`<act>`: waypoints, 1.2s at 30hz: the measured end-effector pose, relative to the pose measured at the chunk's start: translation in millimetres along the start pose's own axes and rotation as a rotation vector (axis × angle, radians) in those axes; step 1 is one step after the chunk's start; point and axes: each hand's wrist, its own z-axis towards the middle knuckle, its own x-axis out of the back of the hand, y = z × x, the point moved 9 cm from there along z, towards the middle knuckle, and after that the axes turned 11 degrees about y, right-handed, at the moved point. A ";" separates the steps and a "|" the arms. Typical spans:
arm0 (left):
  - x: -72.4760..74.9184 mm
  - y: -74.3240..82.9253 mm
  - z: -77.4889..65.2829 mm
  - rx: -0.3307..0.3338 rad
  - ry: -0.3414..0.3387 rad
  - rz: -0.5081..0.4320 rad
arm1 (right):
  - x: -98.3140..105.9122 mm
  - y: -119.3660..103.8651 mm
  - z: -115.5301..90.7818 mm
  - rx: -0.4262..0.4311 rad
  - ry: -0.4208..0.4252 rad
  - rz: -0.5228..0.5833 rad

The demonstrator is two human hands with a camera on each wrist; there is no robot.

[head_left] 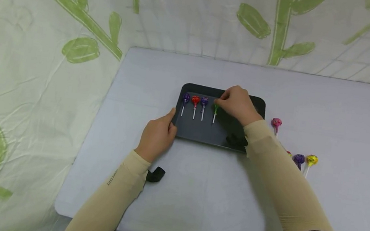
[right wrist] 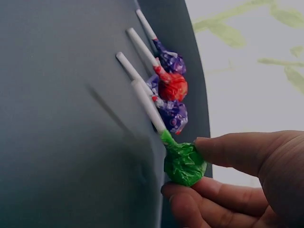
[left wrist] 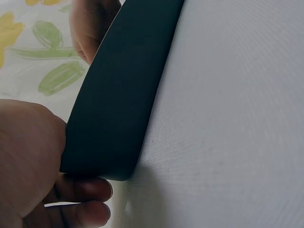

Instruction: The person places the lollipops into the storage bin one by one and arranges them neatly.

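In the right wrist view, my right hand point(head_left: 238, 103) pinches a green-wrapped lollipop point(right wrist: 185, 164) by its candy head, the white stick pointing away from the fingers. It holds the lollipop over a dark baking tray point(head_left: 203, 135). Inside the tray, a purple lollipop point(head_left: 186, 98), a red lollipop point(head_left: 195, 100) and another purple lollipop point(head_left: 204, 101) lie in a row, sticks toward me. At the tray's front left corner, my left hand point(head_left: 157, 135) grips the rim; the left wrist view shows its fingers at the tray's side wall point(left wrist: 118, 95).
Right of the tray lie a pink lollipop point(head_left: 276, 122), a purple lollipop point(head_left: 299, 159) and a yellow lollipop point(head_left: 311, 160); another is mostly hidden by my right sleeve point(head_left: 281, 177). A white cloth point(head_left: 196, 194) covers the table. Behind hangs a leaf-patterned sheet point(head_left: 196, 24).
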 end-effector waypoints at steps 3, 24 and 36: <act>-1.2 -0.7 0.3 0.000 -0.003 0.001 | -1.2 -1.6 0.8 0.002 0.002 -0.007; -1.7 -2.0 0.3 0.017 -0.024 0.002 | -12.6 -7.9 2.7 0.026 0.002 -0.018; -2.7 -1.7 -0.9 0.014 -0.027 -0.002 | -10.7 -6.7 1.3 0.026 0.018 -0.019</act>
